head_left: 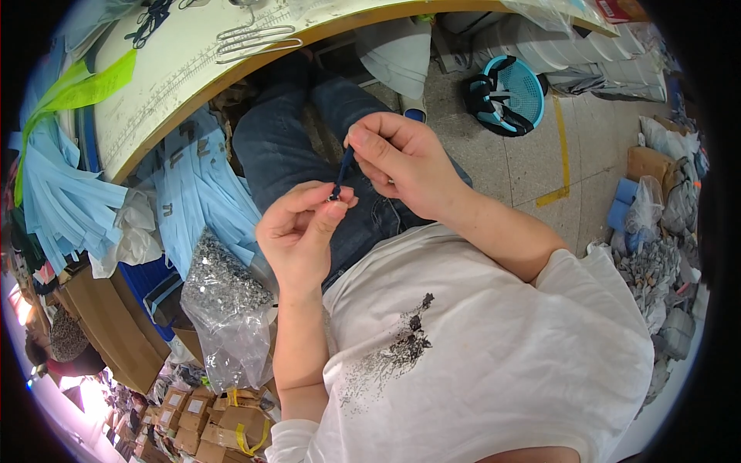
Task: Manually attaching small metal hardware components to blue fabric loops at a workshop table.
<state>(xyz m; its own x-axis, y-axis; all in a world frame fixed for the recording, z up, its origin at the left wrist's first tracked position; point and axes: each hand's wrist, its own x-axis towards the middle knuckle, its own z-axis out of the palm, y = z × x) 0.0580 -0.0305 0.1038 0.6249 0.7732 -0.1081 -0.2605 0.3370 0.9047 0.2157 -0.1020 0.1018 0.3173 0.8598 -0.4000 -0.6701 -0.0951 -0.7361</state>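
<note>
1. Crowded workroom all round, with grey floor (pixel 494 166) below and a pale, brown-edged desk (pixel 166 92) curving across the upper left.
2. Closest, at the bottom: white shirt (pixel 525 332) with a dark speckled print (pixel 409 339) across the front.
3. Just beyond, above the jeans (pixel 274 143): dark blue strip (pixel 344 167), short and narrow, held up in the air between both hands, apart from the desk.
4. Pinches its lower end with the left hand (pixel 297 228), thumb and forefinger pressed together; too small to tell the shape of the dark end there.
5. Pinches its upper end with the right hand (pixel 405 162), thumb against forefinger, remaining fingers curled in.
6. Long axis slanting from the right fingers down and slightly leftward to the left fingertips, middle bare between; no nearer to one hand than the other, touching both.
7. Farther off, to the left: clear bag (pixel 231 347) of grey bits, light blue strips (pixel 65 193) hanging, lime-green strip (pixel 96 89) reaching over the desk, bent wire (pixel 255 40) lying on top.
8. Farther still: blue basket (pixel 532 92) on the floor, near a yellow line (pixel 565 154).
</note>
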